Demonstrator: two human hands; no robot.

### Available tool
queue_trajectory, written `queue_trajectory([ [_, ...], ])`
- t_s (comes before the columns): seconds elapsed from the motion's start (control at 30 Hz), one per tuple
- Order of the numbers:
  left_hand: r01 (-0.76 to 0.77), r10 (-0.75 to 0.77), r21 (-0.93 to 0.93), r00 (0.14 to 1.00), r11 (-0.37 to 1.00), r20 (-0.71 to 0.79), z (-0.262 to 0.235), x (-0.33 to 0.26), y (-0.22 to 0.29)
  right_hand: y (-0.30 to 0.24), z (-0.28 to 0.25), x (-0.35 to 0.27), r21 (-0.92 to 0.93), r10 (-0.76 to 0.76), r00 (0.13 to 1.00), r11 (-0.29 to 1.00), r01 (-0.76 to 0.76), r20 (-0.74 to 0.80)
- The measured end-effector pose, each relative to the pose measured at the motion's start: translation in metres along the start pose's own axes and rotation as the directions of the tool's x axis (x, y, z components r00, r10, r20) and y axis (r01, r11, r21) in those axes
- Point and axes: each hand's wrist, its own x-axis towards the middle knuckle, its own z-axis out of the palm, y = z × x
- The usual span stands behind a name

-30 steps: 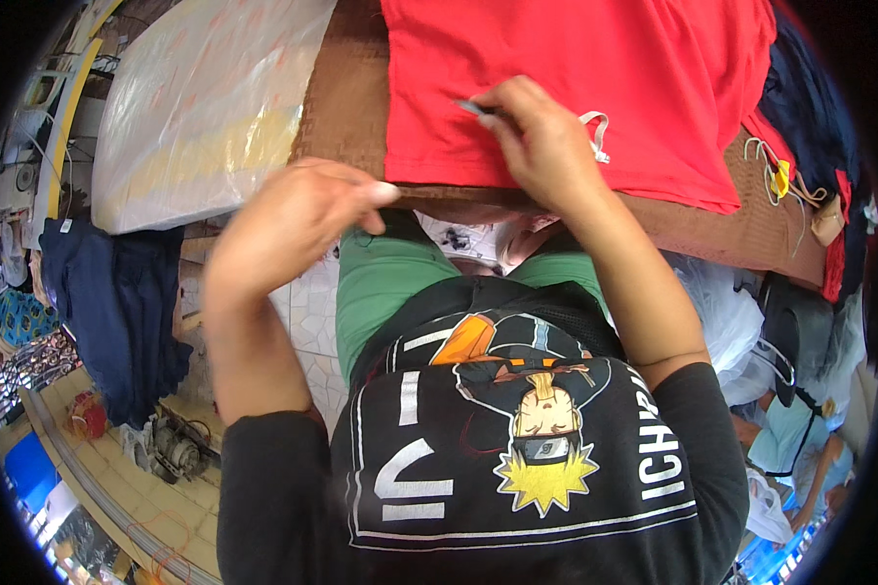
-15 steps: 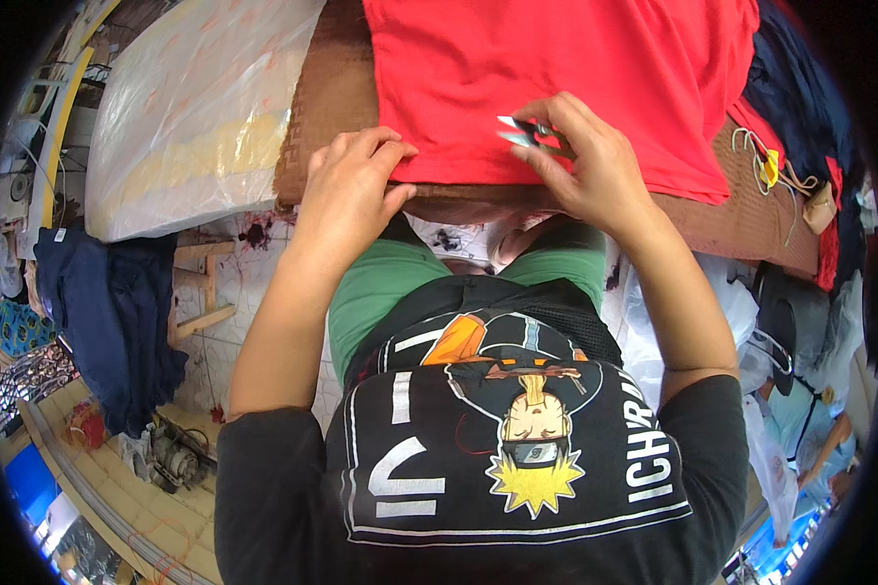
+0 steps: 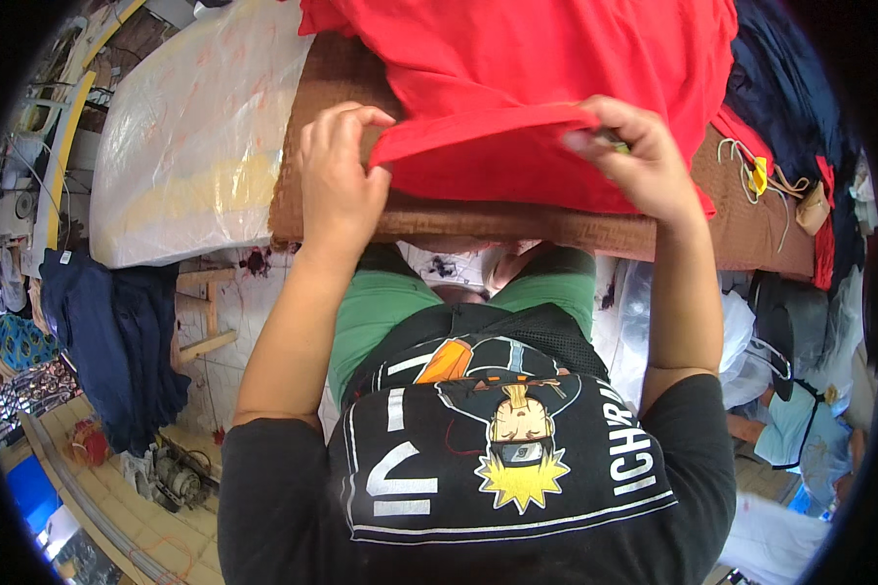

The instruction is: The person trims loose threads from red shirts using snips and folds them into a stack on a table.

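A red garment (image 3: 556, 68) lies spread on a brown cloth-covered table (image 3: 517, 219). My left hand (image 3: 337, 180) pinches the garment's near hem at its left corner and lifts it off the table. My right hand (image 3: 639, 161) grips the same hem further right, also raised, with a small dark tool partly hidden between its fingers. The lifted hem forms a fold stretched between both hands.
A clear plastic-wrapped bundle (image 3: 190, 146) lies at the table's left end. Dark blue clothes (image 3: 117, 331) hang at lower left. Cords with a yellow tag (image 3: 756, 175) and dark fabric (image 3: 790, 78) sit at the right. Plastic bags (image 3: 751, 331) lie on the floor.
Both hands moved onto the garment's near edge, pinched it and lifted the hem up off the table; before, the garment lay flat and my left hand was off it.
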Motion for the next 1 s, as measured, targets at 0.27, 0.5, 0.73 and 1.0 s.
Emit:
queue_trajectory([
  [0.27, 0.603, -0.253, -0.796, 0.778, 0.044, 0.575, 0.002, 0.014, -0.001, 0.025, -0.013, 0.02, 0.472, 0.248, 0.883, 0.881, -0.035, -0.398],
  [0.5, 0.558, -0.259, -0.827, 0.81, 0.07, 0.525, 0.007, 0.01, -0.002, 0.024, -0.014, 0.021, 0.43, 0.238, 0.895, 0.901, -0.058, -0.377],
  [0.73, 0.586, -0.336, -0.562, 0.804, 0.583, 0.49, 0.025, -0.002, -0.046, 0.056, -0.008, 0.032, -0.481, 0.1, 0.914, 0.825, -0.296, -0.392],
  [1.0, -0.006, 0.007, 0.02, 0.997, 1.0, -0.074, 0.016, 0.013, -0.012, 0.034, 0.009, 0.031, -0.707, -0.411, 0.77, 0.703, -0.072, -0.488],
])
